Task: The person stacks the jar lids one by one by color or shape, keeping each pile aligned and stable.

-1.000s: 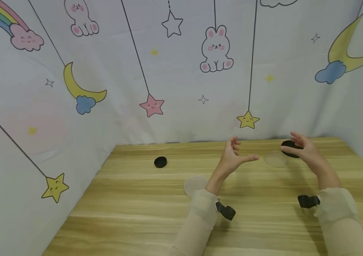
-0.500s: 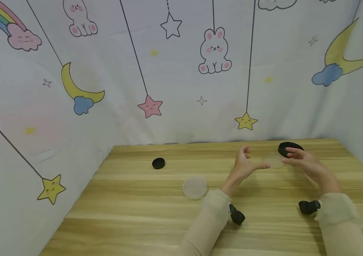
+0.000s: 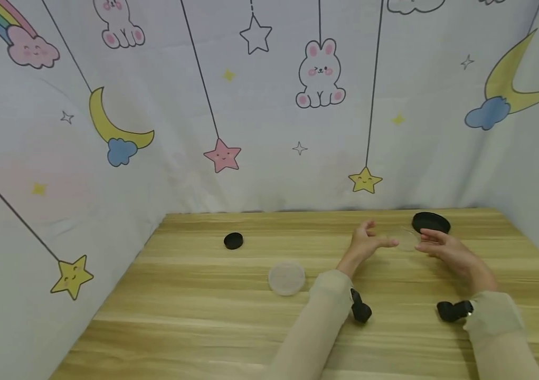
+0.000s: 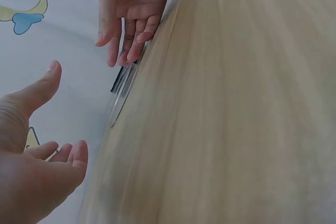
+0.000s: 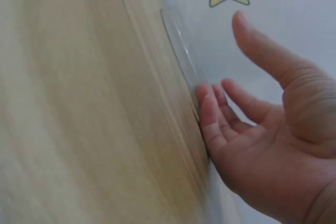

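Observation:
A clear round dish (image 3: 403, 239) lies on the table between the two hands, faint in the head view and seen edge-on in the left wrist view (image 4: 123, 90). To its left is the left hand (image 3: 364, 244), thumb and fingers spread wide, holding nothing. The right hand (image 3: 452, 256) is at its right side, fingers relaxed and their tips beside the rim; whether they touch it I cannot tell. In the right wrist view the dish (image 5: 181, 45) stands out just beyond the right hand's (image 5: 268, 129) fingertips.
Behind the right hand lies a large black round lid (image 3: 431, 222). A small black round lid (image 3: 233, 240) is at the back left of the wooden table (image 3: 179, 316). Another clear round disc (image 3: 286, 278) lies left of the left forearm. A patterned white curtain (image 3: 269, 121) hangs behind.
The left hand has moved right, towards the clear dish. The right hand has come down and nearer, off the large black lid, which now shows more fully.

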